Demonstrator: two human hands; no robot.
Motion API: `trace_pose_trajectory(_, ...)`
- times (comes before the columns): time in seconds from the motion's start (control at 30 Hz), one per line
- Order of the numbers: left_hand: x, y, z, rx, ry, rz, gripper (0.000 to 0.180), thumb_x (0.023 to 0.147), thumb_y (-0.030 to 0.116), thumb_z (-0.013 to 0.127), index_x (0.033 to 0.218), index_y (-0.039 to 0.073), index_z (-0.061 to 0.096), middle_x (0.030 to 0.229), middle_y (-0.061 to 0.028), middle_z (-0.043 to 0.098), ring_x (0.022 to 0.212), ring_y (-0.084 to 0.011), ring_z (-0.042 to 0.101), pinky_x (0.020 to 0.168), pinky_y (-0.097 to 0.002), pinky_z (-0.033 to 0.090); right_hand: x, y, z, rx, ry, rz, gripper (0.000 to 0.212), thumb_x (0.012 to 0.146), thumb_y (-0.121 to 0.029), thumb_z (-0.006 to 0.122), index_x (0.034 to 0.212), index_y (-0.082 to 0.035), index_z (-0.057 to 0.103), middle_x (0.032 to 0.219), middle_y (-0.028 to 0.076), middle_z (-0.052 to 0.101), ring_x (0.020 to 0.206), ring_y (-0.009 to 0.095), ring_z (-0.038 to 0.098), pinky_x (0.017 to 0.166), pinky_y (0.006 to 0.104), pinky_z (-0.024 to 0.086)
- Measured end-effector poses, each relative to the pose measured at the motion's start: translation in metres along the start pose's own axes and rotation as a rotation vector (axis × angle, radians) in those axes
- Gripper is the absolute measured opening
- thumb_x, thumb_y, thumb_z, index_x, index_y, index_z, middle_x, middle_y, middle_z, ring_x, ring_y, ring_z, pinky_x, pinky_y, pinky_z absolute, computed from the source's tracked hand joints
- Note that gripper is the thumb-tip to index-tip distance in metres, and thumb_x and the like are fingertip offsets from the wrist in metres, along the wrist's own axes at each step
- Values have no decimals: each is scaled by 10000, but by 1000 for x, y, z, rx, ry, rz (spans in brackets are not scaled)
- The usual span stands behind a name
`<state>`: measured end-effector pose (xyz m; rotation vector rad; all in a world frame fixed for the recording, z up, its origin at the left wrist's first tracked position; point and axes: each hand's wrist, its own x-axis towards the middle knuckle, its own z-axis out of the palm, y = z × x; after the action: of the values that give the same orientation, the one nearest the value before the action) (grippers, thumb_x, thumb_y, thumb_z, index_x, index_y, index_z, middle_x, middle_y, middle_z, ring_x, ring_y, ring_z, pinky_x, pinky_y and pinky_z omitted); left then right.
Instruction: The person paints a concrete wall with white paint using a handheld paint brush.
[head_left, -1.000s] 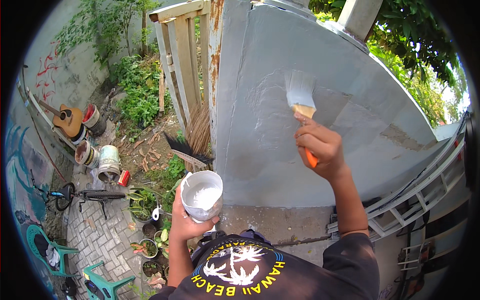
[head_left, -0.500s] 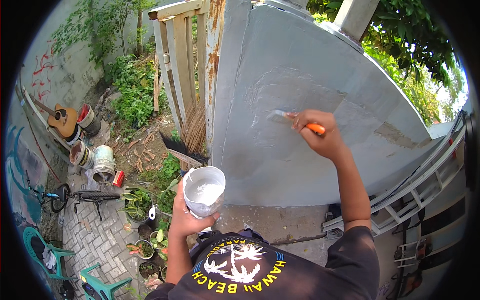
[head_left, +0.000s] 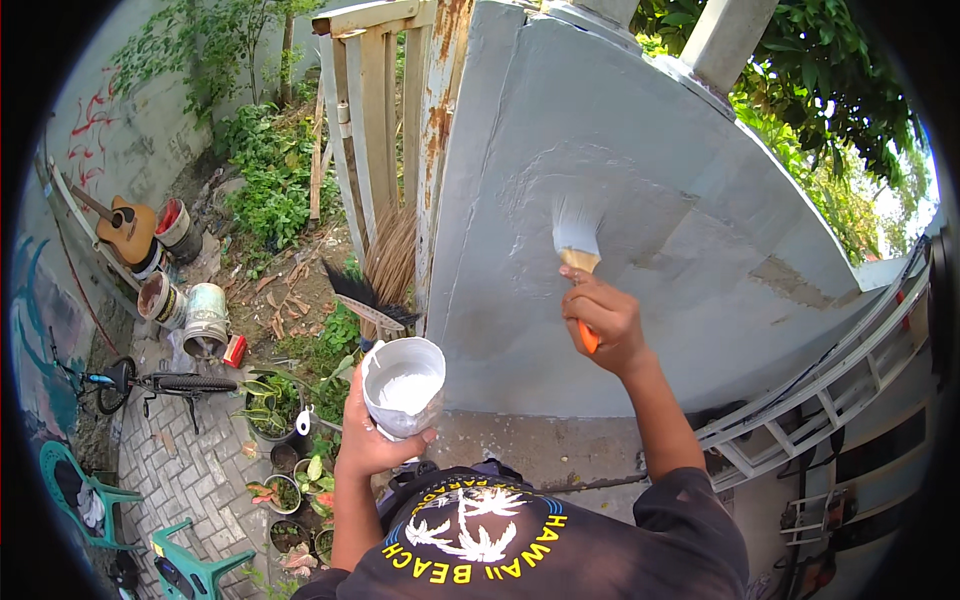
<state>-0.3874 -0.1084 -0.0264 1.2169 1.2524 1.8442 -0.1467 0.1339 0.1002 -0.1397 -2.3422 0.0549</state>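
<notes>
My right hand [head_left: 604, 318] grips a paintbrush [head_left: 577, 240] by its orange handle, fingers wrapped near the metal or wooden collar. Its pale bristles point up and lie against or just in front of the grey wall [head_left: 560, 350]; contact is hard to tell. Around the bristles the wall surface looks wet and uneven. In my left hand [head_left: 372, 425] is a paint-smeared white tub [head_left: 404, 388], tilted slightly, with white paint in its bottom. The fingers behind the tub are partly hidden.
Beside the wall's left edge stand a rusty gate post [head_left: 440, 130], a straw broom [head_left: 392, 260] and a black-bristled brush head [head_left: 365, 300]. Potted plants [head_left: 272, 405], a bicycle [head_left: 165, 384] and buckets [head_left: 205, 320] are at left. A ladder [head_left: 800, 415] lies along the right.
The brush has turned from pointing left to pointing up, and my right hand has moved down and left. My left hand holds the tub almost where it was.
</notes>
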Motion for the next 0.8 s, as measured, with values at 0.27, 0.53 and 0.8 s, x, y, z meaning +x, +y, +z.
trace_pose_trajectory(0.27, -1, 4, 0, 35, 21, -4, 1130, 610, 121, 926, 1568, -7, 341, 1394, -150, 608, 1286, -249, 614, 1104, -405, 474, -99, 8, 80, 378, -347, 491, 72, 886, 6, 670, 831, -11, 627, 889, 153, 710, 1086, 346, 741, 895, 425, 588)
trace_pose_trajectory(0.53, 10, -5, 6, 86, -52, 28, 1137, 617, 179, 952, 1565, -16, 356, 1405, -157, 606, 1287, -249, 613, 1101, -406, 473, 36, 34, -30, 321, -185, 276, 46, 865, 41, 657, 843, 12, 629, 853, 152, 721, 973, 297, 766, 860, 361, 591)
trace_pose_trajectory(0.8, 14, -4, 9, 73, -55, 8, 1123, 629, 193, 954, 1557, -22, 357, 1401, -157, 604, 1286, -253, 610, 1104, -409, 468, 101, -11, -102, -25, 173, -237, 161, 743, 139, 663, 771, -10, 609, 824, 89, 686, 978, 314, 763, 918, 421, 616)
